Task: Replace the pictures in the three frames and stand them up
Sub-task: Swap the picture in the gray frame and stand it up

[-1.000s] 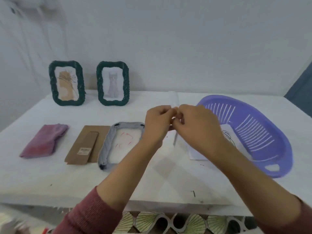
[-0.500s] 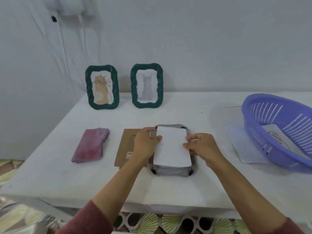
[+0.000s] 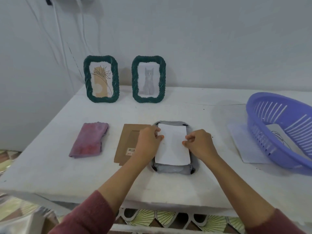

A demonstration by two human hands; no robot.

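Purple basket (image 3: 287, 132) at 3 o'clock, partly cut off, holding one line-drawn sheet (image 3: 276, 135). Grey frame (image 3: 173, 169) face-down at table centre, white picture (image 3: 173, 146) laid blank side up in its recess. Left hand (image 3: 148, 142) and right hand (image 3: 200, 144) curl fingers onto the picture's side edges. Two green frames (image 3: 101, 79) upright at 11 and 12 o'clock. Cardboard backing (image 3: 128, 144) partly hidden under the left hand.

The bench (image 3: 50, 166) has a matt white, slightly scuffed surface. Two upright frames, one with a plant print (image 3: 101, 79) and one with a cat drawing (image 3: 148, 79), have dark green rope-twisted borders with a rough look. The grey frame (image 3: 172, 169) lying flat looks soft and matt, under a smooth white paper sheet (image 3: 173, 146). The backing board (image 3: 128, 142) is plain brown cardboard. The folded pink cloth (image 3: 89, 142) looks fuzzy. The purple basket (image 3: 263, 125) is glossy slotted plastic.
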